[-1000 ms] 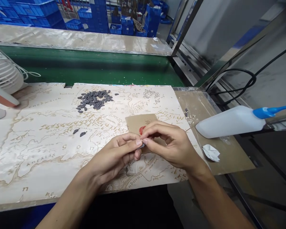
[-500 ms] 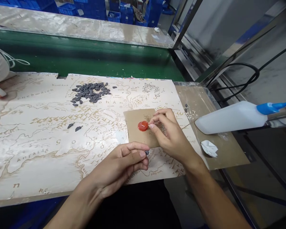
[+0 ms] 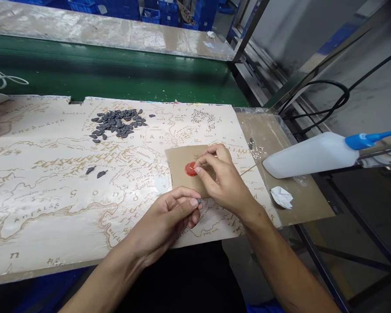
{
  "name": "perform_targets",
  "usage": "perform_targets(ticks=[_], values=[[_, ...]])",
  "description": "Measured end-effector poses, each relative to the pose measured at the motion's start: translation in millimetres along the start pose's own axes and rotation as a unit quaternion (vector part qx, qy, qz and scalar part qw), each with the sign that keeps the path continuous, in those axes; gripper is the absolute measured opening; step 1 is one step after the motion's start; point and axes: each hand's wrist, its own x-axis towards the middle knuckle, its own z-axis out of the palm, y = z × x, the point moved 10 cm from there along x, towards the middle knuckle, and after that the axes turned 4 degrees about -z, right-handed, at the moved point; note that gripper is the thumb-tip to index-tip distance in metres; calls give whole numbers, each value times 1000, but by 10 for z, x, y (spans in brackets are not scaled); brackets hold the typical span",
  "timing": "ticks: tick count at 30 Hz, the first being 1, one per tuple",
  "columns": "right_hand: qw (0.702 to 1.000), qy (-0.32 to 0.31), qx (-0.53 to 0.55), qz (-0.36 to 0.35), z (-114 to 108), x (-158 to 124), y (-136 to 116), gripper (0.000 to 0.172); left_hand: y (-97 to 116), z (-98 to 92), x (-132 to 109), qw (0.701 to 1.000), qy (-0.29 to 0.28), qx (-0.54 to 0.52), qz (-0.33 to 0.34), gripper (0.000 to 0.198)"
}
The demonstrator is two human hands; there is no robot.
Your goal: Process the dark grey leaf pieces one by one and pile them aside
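Observation:
My left hand (image 3: 177, 208) pinches a small dark grey piece (image 3: 198, 201) between thumb and fingertips, near the table's front edge; most of it is hidden. My right hand (image 3: 218, 174) is closed in a pinch over a shallow, glossy red disc (image 3: 190, 169). Whatever those fingertips hold is too small to make out. The disc lies on a brown cardboard square (image 3: 179, 182), partly covered by my right fingers. Farther left rest two loose dark leaf-shaped pieces (image 3: 101, 174). Beyond them sits a pile of similar grey pieces (image 3: 119, 124).
A map-printed sheet (image 3: 68, 217) covers the table. Tiny bits (image 3: 202, 117) are scattered towards the back. At right lie a white bottle with a blue nozzle (image 3: 313, 155) and crumpled white paper (image 3: 281, 198). A green belt (image 3: 117, 71) runs behind.
My right fingertips have come further over the red disc and now cover more of it. My left hand keeps the grey piece. The whole view has shifted slightly.

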Motion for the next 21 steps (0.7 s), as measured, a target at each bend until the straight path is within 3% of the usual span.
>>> perform_targets(ticks=[5, 10, 13, 17, 21], values=[[998, 47, -17, 37, -140, -115, 151, 10, 121, -129, -6, 996, 52, 59, 50, 35], [996, 23, -52, 65, -88, -268, 359, 9, 227, -253, -23, 987, 103, 95, 80, 32], [996, 43, -38, 69, -128, -304, 352, 9, 294, -280, -25, 979, 120, 112, 119, 26], [983, 75, 133, 106, -169, -356, 271, 11, 320, -229, 16, 976, 114, 120, 144, 21], [913, 26, 368, 171, 69, -456, 179, 18, 359, -129, 47, 975, 99, 120, 160, 19]])
